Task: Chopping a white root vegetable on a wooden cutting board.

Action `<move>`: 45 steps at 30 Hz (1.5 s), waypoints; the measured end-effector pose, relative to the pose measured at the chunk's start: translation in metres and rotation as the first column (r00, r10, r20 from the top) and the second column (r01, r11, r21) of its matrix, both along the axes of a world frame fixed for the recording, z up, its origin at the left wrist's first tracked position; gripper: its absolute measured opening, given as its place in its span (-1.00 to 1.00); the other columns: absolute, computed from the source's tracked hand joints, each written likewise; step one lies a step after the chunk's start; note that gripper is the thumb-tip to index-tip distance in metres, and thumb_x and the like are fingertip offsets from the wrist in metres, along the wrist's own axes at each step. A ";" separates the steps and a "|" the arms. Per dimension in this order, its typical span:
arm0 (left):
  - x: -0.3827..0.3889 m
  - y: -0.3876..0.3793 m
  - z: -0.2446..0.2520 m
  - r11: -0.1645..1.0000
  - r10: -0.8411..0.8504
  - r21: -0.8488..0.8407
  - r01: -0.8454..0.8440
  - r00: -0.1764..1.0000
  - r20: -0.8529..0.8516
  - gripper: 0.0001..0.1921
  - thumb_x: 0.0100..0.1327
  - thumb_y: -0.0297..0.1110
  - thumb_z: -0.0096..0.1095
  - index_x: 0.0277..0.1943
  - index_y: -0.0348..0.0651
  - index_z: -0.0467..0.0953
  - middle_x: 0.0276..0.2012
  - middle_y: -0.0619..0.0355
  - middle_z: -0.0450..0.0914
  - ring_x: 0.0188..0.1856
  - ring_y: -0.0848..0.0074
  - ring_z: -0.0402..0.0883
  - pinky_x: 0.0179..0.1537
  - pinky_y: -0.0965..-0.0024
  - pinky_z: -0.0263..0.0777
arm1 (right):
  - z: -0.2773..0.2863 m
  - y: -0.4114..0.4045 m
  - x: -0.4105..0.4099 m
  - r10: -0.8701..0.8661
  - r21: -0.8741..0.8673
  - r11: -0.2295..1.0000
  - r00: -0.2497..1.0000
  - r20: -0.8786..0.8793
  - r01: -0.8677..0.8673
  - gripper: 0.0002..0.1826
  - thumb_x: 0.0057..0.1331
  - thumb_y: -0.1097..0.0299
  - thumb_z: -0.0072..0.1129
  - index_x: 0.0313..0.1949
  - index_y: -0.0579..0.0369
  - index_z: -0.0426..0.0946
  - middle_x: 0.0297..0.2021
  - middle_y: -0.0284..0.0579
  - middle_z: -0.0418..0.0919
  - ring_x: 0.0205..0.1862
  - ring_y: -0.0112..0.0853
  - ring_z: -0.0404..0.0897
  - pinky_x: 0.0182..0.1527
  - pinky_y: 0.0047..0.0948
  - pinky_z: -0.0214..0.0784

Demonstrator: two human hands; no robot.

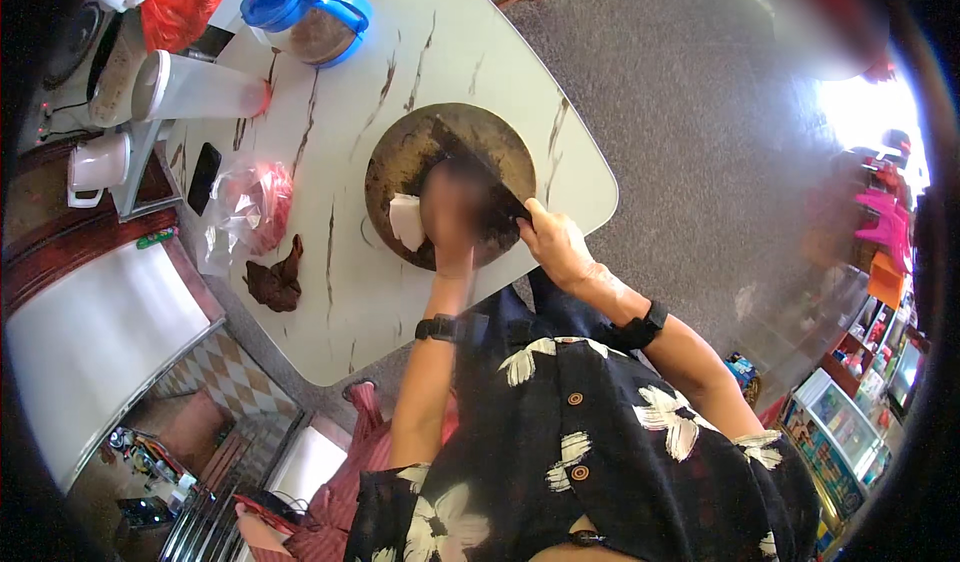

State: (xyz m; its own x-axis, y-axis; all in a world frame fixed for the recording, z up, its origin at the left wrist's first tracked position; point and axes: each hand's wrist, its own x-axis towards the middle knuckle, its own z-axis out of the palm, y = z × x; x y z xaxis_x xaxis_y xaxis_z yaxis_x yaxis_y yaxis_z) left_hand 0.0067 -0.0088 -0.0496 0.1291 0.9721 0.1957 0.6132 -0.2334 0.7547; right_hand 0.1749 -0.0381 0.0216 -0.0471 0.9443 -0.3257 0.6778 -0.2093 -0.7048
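A round, dark-stained chopping block (pixel 405 131) rests on a marble-patterned table (pixel 352 164). My right hand (pixel 556 243) grips the handle of a dark-bladed kitchen knife (pixel 480 158), whose blade slants across the block to the upper left. My left hand (pixel 450 221) is over the middle of the block, beside the blade; its fingers are blurred, so I cannot tell what they hold or press on. Just left of that hand lies a white block of food (pixel 406 221), with a flat cut-looking face. What lies under the left hand is hidden.
Left on the table are a crumpled brown cloth or bag (pixel 276 277), a plastic bag with something red (pixel 259 206), a black phone (pixel 204 177) and a clear plastic container (pixel 206 88). A blue-lidded pitcher (pixel 311 22) stands farther back. The table's rounded corner (pixel 606 194) is right of the block.
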 end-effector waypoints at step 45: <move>0.002 0.002 -0.009 0.990 0.035 0.142 -0.014 0.989 -0.142 -0.76 0.11 -0.49 0.16 -0.12 -0.20 0.48 -0.02 0.01 0.47 0.06 0.08 0.39 0.10 0.16 0.29 | 0.006 0.023 -0.023 0.152 -0.040 0.988 0.975 0.161 -0.147 -0.91 0.21 0.48 -0.12 -0.29 0.18 0.28 -0.51 0.15 0.53 -0.41 0.06 0.56 -0.38 -0.05 0.39</move>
State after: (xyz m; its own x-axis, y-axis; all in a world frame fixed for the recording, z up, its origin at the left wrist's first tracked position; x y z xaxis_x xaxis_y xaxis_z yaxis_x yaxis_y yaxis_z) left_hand 0.0083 -0.0065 -0.0588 0.1424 0.9395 0.3117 0.7195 -0.3145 0.6192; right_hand 0.1517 -0.0155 0.0273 -0.1313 0.9211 -0.3665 0.8083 -0.1146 -0.5775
